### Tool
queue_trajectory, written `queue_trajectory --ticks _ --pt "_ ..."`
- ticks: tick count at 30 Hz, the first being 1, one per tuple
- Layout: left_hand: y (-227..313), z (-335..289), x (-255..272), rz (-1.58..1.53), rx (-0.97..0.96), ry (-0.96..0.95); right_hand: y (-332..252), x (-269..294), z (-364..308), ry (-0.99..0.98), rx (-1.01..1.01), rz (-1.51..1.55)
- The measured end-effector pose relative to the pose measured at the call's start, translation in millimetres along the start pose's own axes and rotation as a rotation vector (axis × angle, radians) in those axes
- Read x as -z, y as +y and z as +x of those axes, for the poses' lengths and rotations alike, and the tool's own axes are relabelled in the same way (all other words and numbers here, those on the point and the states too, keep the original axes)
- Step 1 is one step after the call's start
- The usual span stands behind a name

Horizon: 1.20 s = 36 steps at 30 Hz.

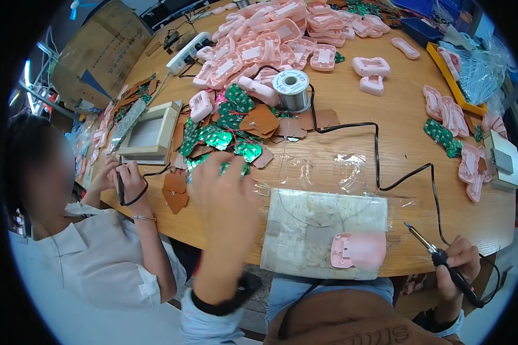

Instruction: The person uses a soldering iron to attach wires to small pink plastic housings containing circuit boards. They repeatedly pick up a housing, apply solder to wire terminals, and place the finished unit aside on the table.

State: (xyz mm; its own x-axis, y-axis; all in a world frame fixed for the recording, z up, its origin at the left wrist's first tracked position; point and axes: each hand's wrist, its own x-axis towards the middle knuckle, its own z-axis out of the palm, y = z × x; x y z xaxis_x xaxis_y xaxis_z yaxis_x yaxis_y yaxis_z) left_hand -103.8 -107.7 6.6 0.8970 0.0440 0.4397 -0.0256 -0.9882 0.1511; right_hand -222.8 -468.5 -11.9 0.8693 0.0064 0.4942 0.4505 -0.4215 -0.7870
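My left hand (224,192) reaches over a heap of green circuit boards (217,138) and brown board pieces (263,119). It is somewhat blurred; its fingers look bent and apart, with the tips partly hidden. A soldering iron (446,261) is gripped in my right hand (459,267), its tip pointing up and left beside the work mat. On that pale, stained mat (296,247) lies a pink plastic shell (344,251), its right half blurred. A solder wire spool (293,92) stands behind the boards.
A large pile of pink shells (265,43) covers the far table. The iron's black cord (377,155) winds across the right side. At left, a co-worker (98,247) holds another iron near a wooden frame (149,132). A yellow-edged tray (454,80) stands far right, a white box (502,161) nearer.
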Motion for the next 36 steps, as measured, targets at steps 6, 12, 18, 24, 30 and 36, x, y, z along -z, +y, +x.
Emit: queue_trajectory --ticks 6,12,18,24,30,36 --pt "-66 15 -21 -0.149 -0.109 -0.046 2 -9 9 -0.018 0.008 0.022" --pt "-33 9 22 -0.532 -0.152 0.198 -23 -26 28 0.164 -0.077 0.225" --pt "30 -55 46 -0.673 -0.567 0.078 -37 -44 51 -0.068 -0.346 0.551" --pt "55 -76 59 -0.736 -0.694 0.062 -35 -61 71 -0.088 -0.574 0.757" --pt "68 -76 57 -0.807 -0.709 -0.011 -38 -60 73 -0.084 -0.48 0.759" --pt "84 -60 74 -0.87 -0.337 -0.285 -44 -53 66 -0.206 -0.29 0.503"
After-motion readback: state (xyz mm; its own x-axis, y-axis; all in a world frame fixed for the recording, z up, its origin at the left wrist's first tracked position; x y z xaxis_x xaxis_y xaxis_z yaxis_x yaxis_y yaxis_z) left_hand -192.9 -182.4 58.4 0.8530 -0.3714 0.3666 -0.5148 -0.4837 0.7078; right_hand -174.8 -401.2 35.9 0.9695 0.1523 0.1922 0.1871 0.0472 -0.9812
